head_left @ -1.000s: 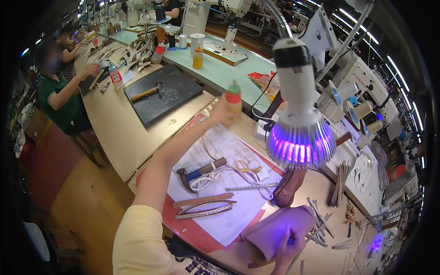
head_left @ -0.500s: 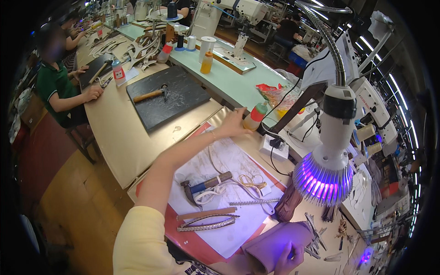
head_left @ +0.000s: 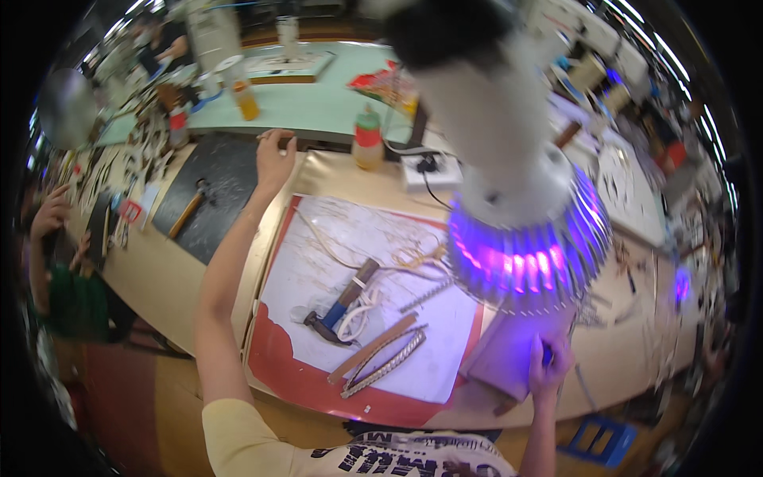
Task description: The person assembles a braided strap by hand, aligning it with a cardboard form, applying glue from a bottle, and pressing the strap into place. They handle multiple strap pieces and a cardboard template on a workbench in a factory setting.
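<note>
— Where are our hands? 
— Our left hand (head_left: 274,159) reaches to upper centre-left, fingers loosely curled at the dark mat's (head_left: 214,191) far edge; whether it grips anything, we cannot tell.
— And the right? 
— At lower right, our right hand (head_left: 548,370) clasps a pale leather piece (head_left: 509,358) beneath the violet-glowing lamp (head_left: 528,254). A hammer (head_left: 342,306) lies mid-frame on white paper (head_left: 318,262).

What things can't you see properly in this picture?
- Head view: the big lamp covers the bench behind it and the top of the purple block.
- The right hand rests on that block; its fingertips are tucked out of sight.
- The left hand may pinch something thin; too small to tell.
- Small tools at the far right rim are blurred and bent.
</note>
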### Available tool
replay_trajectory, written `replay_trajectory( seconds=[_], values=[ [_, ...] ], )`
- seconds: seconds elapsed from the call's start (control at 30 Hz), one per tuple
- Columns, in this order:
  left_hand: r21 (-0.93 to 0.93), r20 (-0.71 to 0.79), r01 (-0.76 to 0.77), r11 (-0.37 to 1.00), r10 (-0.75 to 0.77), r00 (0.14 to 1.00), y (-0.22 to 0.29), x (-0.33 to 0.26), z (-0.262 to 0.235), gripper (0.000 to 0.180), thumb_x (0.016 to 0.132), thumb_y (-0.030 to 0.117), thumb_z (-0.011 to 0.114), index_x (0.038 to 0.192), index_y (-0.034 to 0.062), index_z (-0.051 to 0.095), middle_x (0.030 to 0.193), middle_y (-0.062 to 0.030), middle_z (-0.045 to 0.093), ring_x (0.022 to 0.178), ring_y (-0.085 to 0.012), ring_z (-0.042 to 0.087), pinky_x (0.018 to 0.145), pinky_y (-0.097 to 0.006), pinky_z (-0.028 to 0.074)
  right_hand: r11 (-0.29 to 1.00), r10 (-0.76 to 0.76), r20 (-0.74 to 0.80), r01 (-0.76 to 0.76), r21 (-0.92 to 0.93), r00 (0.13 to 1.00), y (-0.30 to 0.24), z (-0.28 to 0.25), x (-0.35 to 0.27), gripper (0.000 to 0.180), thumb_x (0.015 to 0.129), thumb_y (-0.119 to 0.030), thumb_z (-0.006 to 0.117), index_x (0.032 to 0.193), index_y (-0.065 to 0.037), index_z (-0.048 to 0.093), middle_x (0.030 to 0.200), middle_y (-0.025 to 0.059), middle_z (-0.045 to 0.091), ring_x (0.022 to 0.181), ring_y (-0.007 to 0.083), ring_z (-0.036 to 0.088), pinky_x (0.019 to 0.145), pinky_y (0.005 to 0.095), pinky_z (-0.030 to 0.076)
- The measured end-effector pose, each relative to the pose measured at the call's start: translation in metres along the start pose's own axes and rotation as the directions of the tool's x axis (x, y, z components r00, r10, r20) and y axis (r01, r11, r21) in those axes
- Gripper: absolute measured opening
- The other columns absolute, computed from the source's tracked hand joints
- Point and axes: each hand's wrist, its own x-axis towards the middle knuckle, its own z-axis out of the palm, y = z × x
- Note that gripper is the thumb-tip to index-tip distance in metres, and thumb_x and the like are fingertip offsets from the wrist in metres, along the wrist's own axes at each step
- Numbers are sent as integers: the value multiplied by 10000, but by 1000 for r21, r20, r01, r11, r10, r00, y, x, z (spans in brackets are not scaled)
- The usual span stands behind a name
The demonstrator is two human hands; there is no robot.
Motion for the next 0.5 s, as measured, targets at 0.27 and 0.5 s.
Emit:
replay_trajectory(
  seconds=[0.27,0.5],
  values=[
    [-141,265,-247,959,277,923,142,-85,-27,198,830,99,668,1006,11,649,1051,-184,637,1037,-335,602,909,-405,456,996,-6,-39,9,91,999,5,0,-1,70,793,8,681,858,0,654,749,93,609,632,187,580,581,285,461],
    [-280,471,-480,831,555,686,262,-175,-75,192,762,44,734,926,97,650,927,-27,680,851,-206,643,871,-377,456,983,-82,-113,99,154,990,14,1,-6,99,761,0,726,836,-28,668,761,85,627,666,218,602,613,308,487]
  ],
)
